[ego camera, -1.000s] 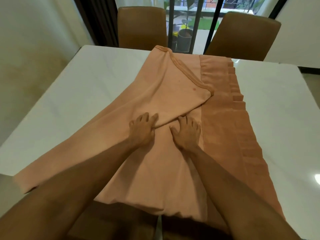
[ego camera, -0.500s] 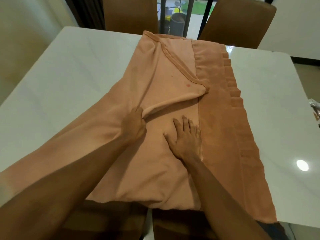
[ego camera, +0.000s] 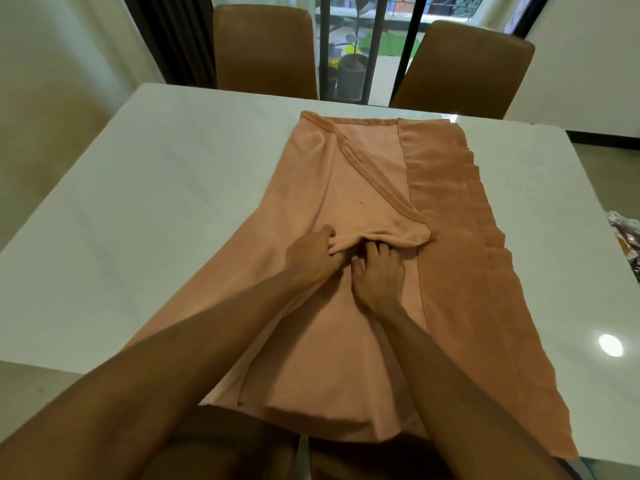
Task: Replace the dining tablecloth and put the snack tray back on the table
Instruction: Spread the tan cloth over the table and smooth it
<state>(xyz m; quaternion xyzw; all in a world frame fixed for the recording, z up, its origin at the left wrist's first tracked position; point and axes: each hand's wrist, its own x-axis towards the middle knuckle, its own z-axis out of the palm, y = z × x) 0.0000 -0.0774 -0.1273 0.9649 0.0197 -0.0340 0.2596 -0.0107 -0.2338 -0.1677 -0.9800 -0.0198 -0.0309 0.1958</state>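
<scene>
The head view looks down on a white table (ego camera: 145,216); a peach-orange tablecloth (ego camera: 460,306) lies on it, partly folded, as a long band that runs from the far edge to the near edge; its near end hangs a little over the near edge of the table, and its right part reaches toward the near right corner. A folded flap of the same cloth lies across the middle of the band, with a hemmed border that goes diagonally from the far edge down to a point near the centre; a small reddish spot (ego camera: 397,222) is visible on this flap. The left hand (ego camera: 311,258) is closed on the lower edge of the flap; the fingers pinch a fold of the tablecloth near the centre of the table. The right hand (ego camera: 379,271) is just beside it, touching it; its fingers are curled and go under the same flap edge, so it seems to grasp the cloth too, but how firmly I cannot tell. Both forearms come from the near edge. Behind the far edge stand two brown chairs (ego camera: 265,50); between them a dark window frame (ego camera: 375,46) shows, with a potted plant (ego camera: 351,72) outside. At the right edge of the table a shiny packet (ego camera: 628,237) is partly in view; the snack tray itself I cannot identify.
</scene>
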